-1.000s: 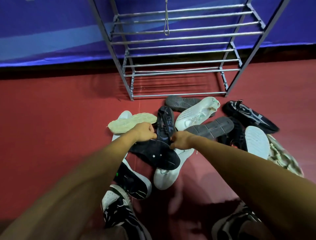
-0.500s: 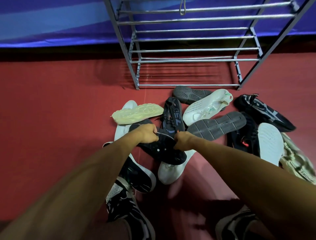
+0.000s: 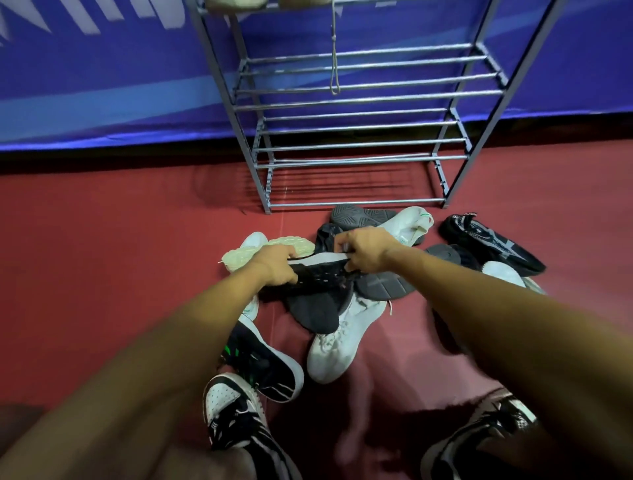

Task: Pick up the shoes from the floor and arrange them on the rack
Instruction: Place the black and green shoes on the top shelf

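Observation:
Both my hands hold one black sneaker (image 3: pixel 318 274) with a white sole edge, raised a little above the pile. My left hand (image 3: pixel 275 265) grips one end of it and my right hand (image 3: pixel 363 250) grips the other end. Under it lie another black shoe (image 3: pixel 317 310) sole up, a white sneaker (image 3: pixel 342 342) and a grey-soled shoe (image 3: pixel 383 282). The grey metal rack (image 3: pixel 359 99) stands just behind the pile, its lower bar shelves bare. On its top shelf at the frame's edge sit pale shoes (image 3: pixel 236 3).
Several more shoes lie on the red floor: a cream sole (image 3: pixel 270 251), a white knit shoe (image 3: pixel 409 224), a black patterned shoe (image 3: pixel 489 243) at right, a black-and-white shoe (image 3: pixel 267 366) near my feet. A lace loop (image 3: pixel 335 68) hangs in the rack. A blue wall stands behind.
Both hands have lifted the black sneaker off the pile and carried it up toward the rack. My view has tilted upward, showing more of the rack.

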`<action>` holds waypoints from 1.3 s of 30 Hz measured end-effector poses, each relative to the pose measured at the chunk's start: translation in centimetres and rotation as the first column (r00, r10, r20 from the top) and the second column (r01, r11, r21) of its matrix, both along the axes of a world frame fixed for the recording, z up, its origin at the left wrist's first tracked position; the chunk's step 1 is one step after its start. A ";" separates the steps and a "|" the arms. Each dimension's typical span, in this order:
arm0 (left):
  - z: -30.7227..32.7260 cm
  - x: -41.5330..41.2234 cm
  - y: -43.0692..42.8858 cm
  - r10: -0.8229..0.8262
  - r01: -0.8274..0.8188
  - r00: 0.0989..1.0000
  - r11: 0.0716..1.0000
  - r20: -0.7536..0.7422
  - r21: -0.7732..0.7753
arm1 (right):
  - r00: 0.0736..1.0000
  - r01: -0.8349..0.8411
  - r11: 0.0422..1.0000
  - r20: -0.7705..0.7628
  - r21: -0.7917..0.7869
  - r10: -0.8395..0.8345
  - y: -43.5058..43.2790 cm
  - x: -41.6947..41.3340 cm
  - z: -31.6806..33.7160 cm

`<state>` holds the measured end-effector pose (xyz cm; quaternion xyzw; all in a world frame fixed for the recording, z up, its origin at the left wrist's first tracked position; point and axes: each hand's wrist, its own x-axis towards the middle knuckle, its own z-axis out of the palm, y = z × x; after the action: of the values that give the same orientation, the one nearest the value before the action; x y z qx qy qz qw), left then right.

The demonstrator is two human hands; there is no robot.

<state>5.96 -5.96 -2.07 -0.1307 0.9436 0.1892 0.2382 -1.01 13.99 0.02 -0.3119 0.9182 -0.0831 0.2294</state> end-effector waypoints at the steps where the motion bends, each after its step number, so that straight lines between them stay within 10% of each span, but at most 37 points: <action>1: 0.6 -0.1 0.1 -0.008 0.007 0.999 1.000 -0.040 -0.028 | 0.999 0.002 1.000 -0.051 -0.018 -0.003 0.5 -0.2 1.1; 17: 13.4 -4.4 3.2 0.099 0.018 0.759 0.985 -0.643 0.173 | 0.730 0.068 0.879 -0.577 -0.472 -0.367 4.1 -2.3 15.5; 21: 16.5 -5.4 4.4 0.246 0.003 0.678 0.941 -0.693 0.337 | 0.769 0.195 0.683 -0.322 -0.704 -0.552 3.3 -2.0 17.7; 26: 20.6 -7.4 6.5 0.451 0.017 0.596 0.820 -0.664 0.573 | 0.969 0.200 0.820 -0.014 -0.536 -0.246 3.0 -1.5 19.1; 31: 22.5 -8.7 6.9 0.527 0.006 0.528 0.782 -0.666 0.623 | 0.941 0.319 0.659 0.311 -0.682 -0.133 2.4 -1.2 19.5; 35: 23.1 -9.8 7.1 0.491 0.020 0.526 0.809 -0.695 0.587 | 0.932 0.341 0.644 0.335 -0.685 -0.137 1.4 -1.2 19.0; 39: 23.8 -10.5 7.7 0.361 0.085 0.535 0.877 -0.764 0.474 | 0.917 0.398 0.432 0.358 -0.809 -0.174 0.9 -2.6 18.3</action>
<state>-4.52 1.76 21.71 -0.0418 0.8546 0.4626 -0.2325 -3.66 14.91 18.30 -0.2118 0.7562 -0.6069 0.1225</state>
